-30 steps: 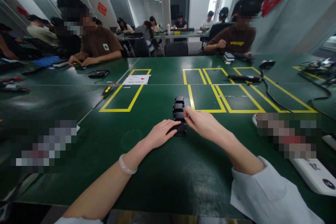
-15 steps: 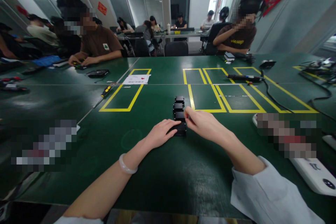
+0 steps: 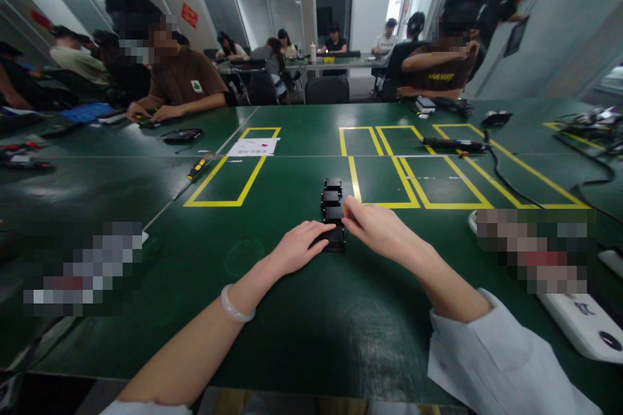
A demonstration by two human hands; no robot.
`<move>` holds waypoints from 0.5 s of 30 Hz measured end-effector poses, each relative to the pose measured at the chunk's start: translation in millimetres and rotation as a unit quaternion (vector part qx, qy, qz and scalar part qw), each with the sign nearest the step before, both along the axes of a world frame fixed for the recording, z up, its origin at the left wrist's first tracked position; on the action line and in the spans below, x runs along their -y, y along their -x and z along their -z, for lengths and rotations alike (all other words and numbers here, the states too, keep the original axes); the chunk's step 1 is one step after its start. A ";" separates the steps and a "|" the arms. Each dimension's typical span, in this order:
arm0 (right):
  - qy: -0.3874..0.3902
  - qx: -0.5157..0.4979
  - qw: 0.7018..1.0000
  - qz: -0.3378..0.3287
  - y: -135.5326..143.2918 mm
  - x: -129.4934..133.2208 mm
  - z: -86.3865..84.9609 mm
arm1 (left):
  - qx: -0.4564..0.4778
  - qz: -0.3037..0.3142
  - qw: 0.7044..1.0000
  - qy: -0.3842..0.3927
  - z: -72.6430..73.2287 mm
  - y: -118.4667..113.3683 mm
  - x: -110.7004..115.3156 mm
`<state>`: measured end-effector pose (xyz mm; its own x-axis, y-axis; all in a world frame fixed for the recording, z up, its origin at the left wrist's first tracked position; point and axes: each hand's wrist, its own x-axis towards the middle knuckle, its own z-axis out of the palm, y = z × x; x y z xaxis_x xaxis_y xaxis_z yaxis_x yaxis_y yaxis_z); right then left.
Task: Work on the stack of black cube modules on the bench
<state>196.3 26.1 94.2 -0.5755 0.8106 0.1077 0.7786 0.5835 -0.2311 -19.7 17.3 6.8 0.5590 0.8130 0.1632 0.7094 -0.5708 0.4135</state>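
Several small black blocks (image 3: pixel 332 197) stand in a row on the green table, running away from me. My left hand (image 3: pixel 300 246) lies over the left side of the nearest black block (image 3: pixel 335 240), fingers along its far edge and thumb in front, gripping it. At the right side of the row, my right hand (image 3: pixel 372 224) is closed in a pinch, thumb and forefinger close against the blocks. Whatever those fingertips hold is too small or hidden to make out.
Yellow tape outlines mark the green table (image 3: pixel 311 318). A yellow-black screwdriver (image 3: pixel 197 170) lies left, beside a paper sheet (image 3: pixel 254 146). To the right are a black corded tool (image 3: pixel 452 144) and a white device (image 3: pixel 584 321). Co-workers sit across the table.
Both my hands stay nearly in place, with only a slight shift of the right fingers. In the background at right, a standing person has moved farther into view.
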 end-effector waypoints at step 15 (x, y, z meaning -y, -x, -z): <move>-0.023 0.019 1.000 0.010 -0.1 -0.4 1.3 | 0.001 0.001 1.000 -0.001 0.0 -0.1 -0.1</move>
<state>196.4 26.6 92.9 -0.5645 0.8163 0.1227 0.7974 0.5777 -0.1744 -19.6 17.4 6.9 0.5595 0.8119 0.1664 0.7077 -0.5726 0.4139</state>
